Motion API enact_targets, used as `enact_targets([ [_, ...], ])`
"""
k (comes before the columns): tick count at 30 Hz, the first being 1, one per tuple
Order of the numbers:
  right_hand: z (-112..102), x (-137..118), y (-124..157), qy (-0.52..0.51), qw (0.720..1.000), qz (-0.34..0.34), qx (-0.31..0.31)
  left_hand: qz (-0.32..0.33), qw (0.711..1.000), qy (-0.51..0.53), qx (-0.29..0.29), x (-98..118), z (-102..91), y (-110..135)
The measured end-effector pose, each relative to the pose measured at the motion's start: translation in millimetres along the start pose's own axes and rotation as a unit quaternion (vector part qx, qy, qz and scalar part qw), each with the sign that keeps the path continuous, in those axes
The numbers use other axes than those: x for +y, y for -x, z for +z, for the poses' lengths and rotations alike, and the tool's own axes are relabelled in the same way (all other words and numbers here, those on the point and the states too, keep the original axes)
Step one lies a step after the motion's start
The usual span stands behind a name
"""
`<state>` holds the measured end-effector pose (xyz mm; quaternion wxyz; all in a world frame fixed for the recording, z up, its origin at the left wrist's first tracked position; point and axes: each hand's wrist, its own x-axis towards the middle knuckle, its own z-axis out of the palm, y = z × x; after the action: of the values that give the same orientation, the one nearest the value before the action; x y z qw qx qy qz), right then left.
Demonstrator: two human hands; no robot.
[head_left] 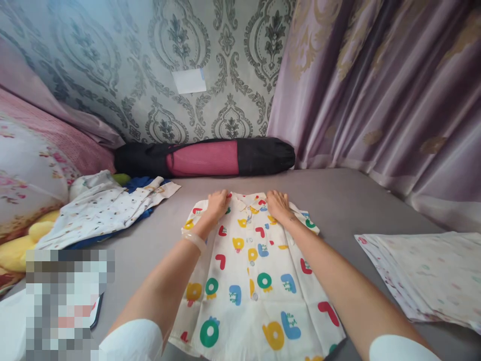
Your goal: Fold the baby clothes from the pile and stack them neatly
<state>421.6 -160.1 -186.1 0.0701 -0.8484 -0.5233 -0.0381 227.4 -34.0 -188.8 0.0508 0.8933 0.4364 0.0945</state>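
Observation:
A short-sleeved white shirt [240, 271] printed with colourful letters lies spread out, buttoned front up, its collar pointing away from me. My left hand [218, 203] grips the cloth at the left shoulder beside the collar, fingers curled. At the opposite shoulder, my right hand [277, 203] has its fingers bent over the fabric in the same way. Both fingertips are partly hidden. Creases run down the shirt, and its bottom edge reaches the lower border of the view.
Folded clothes [432, 276] lie at the right on the grey sheet [334, 200]. A heap of garments [105, 205] and a yellow plush toy [22, 245] are at the left. A black and pink rolled bag [205, 158] lies along the wall. A pixelated patch covers the lower left.

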Motion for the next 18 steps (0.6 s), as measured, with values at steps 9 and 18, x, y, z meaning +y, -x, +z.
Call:
enact_targets([
  [9, -12.7, 30.3, -8.5, -0.086, 0.993, 0.018, -0.076, -0.049, 0.996, -0.014, -0.070, -21.4, -13.0, -7.1],
  [18, -43.5, 131.8, 12.4, -0.311, 0.917, 0.160, -0.192, -0.127, 0.950, 0.240, -0.154, -110.2, -69.9, 27.2],
])
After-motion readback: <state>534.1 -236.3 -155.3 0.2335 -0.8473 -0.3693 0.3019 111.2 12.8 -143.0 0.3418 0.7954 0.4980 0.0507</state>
